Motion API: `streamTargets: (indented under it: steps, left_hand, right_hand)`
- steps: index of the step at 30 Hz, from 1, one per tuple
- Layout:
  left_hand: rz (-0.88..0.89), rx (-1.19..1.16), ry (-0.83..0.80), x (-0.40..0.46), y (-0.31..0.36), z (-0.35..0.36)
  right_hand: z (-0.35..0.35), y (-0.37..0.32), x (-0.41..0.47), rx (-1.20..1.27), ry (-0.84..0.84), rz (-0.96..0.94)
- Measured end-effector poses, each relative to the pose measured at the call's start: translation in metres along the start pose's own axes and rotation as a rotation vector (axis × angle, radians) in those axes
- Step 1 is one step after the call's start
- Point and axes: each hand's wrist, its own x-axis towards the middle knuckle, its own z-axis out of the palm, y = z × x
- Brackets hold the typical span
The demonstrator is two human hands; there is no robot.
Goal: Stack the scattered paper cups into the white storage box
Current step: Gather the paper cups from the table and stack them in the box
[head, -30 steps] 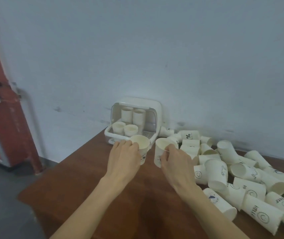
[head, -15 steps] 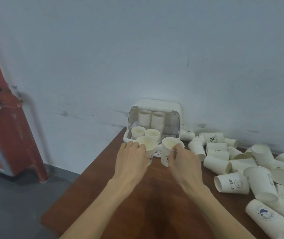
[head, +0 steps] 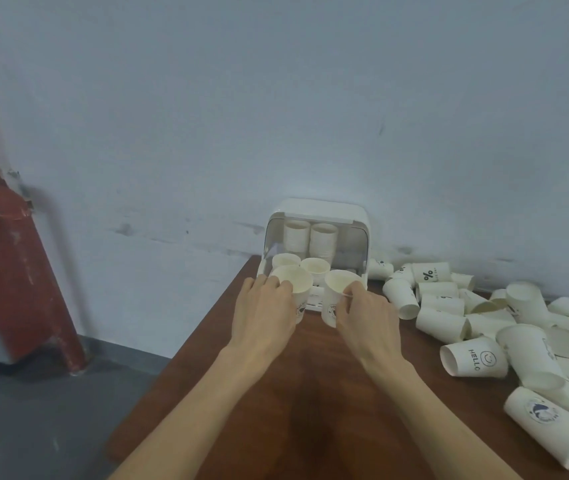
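Head view: brown bench [head: 310, 393] against grey wall [head: 276, 116]. Left hand [head: 264, 315] and right hand [head: 368, 317] each have fingers curled round a paper cup, left cup [head: 295, 284], right cup [head: 336, 289], before white storage box [head: 324, 211].

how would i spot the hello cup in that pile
Start at the white storage box against the wall, then follow the brown table right into the pile of fallen cups. The HELLO cup lies on its side at the pile's near left edge, the only one printed with HELLO and a smiley.

Dim, flat light; soft focus, warped edges.
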Motion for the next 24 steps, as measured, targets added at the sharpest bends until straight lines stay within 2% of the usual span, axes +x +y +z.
streamTargets:
  steps: [14,24]
  left_hand:
    - [-0.038,0.015,-0.002,0.000,0.001,-0.007]
    - [-0.060,0.030,-0.017,0.017,-0.011,0.018]
  right_hand:
    - [-0.013,-0.017,-0.007,-0.047,-0.064,-0.083]
    - [0.022,-0.008,0.046,-0.077,-0.093,-0.070]
